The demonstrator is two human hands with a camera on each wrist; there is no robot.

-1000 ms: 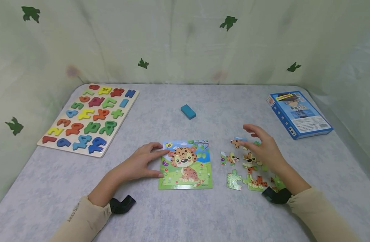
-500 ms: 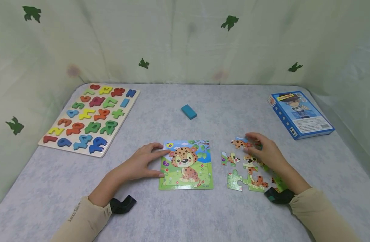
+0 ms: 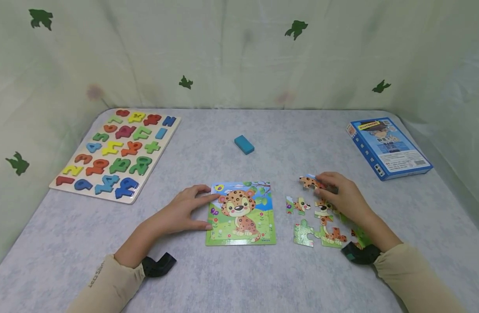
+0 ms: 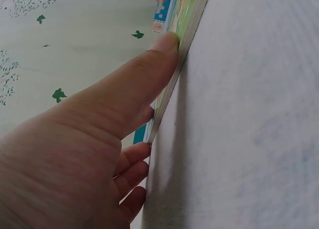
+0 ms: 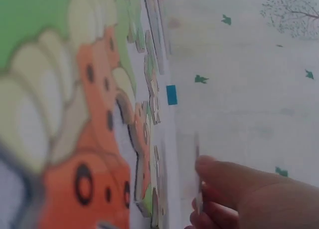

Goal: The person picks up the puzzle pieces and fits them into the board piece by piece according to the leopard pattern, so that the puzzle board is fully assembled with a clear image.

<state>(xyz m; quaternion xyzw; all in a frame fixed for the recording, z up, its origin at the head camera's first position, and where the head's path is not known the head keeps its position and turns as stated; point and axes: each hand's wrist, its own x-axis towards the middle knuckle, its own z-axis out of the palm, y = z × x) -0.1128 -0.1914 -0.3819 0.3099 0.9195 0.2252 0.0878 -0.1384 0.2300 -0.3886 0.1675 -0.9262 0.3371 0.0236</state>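
- The table (image 3: 208,282) had a pale blue-grey, mottled surface, and its far edge met a whitish fabric backdrop (image 3: 243,56) that closed off the back and both sides.
- Dark green bird shapes (image 3: 296,29) and faint flower stems showed on that fabric, which hung in soft folds.
- At the far left lay a wooden board (image 3: 141,179) set with coloured number pieces (image 3: 127,188).
- At the far right lay a blue box (image 3: 388,148) printed with a hatted figure, its white label facing up.
- A teal block (image 3: 244,144) lay alone between them, beyond the working area.
- The framed leopard picture (image 3: 241,213) lay flat near the middle of the table; the left hand (image 3: 182,211) was not clenched, its extended thumb and fingers resting along the left edge.
- The right hand (image 3: 349,198) pinched a spotted puzzle piece (image 3: 310,182) between thumb and fingers, beyond the nearest loose pieces; the right wrist view showed it edge-on, apart from the tabletop.
- Loose puzzle pieces (image 3: 303,234) lay scattered right of the picture, and the right hand and wrist hid some of them from the head view.
- Beige sleeves (image 3: 106,282) and black wrist mounts (image 3: 158,265) took up the near side.
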